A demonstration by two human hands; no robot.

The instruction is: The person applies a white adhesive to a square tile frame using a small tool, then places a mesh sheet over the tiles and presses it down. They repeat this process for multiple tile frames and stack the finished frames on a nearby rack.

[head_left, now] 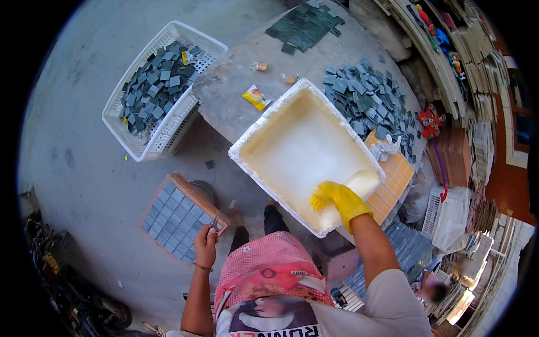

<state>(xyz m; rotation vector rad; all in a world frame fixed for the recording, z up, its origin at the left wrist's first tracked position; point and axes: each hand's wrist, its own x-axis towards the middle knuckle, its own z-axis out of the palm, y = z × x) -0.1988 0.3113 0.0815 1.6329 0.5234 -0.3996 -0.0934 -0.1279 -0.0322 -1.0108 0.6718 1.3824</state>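
Note:
My left hand (206,242), bare, is closed around a thin metal tool (215,218), whose exact kind I cannot make out. The tool's tip lies over the corner of a stack of trays topped with square grey-blue tiles (175,216). In a yellow rubber glove, my right hand (336,201) reaches into the near right end of a white foam box (247,143). Its fingers are curled, and whatever they hold is hidden. Beside the glove, a pale yellowish lump (365,184) shows in the box. Whitish, cloudy contents cover the box's bottom.
A white plastic basket (124,140) of loose tiles stands at the far left. On the table lie a tile pile (365,95), a laid-out tile sheet (303,27), a yellow packet (257,98) and an orange grid tray (396,180). A person (435,289) appears at the right.

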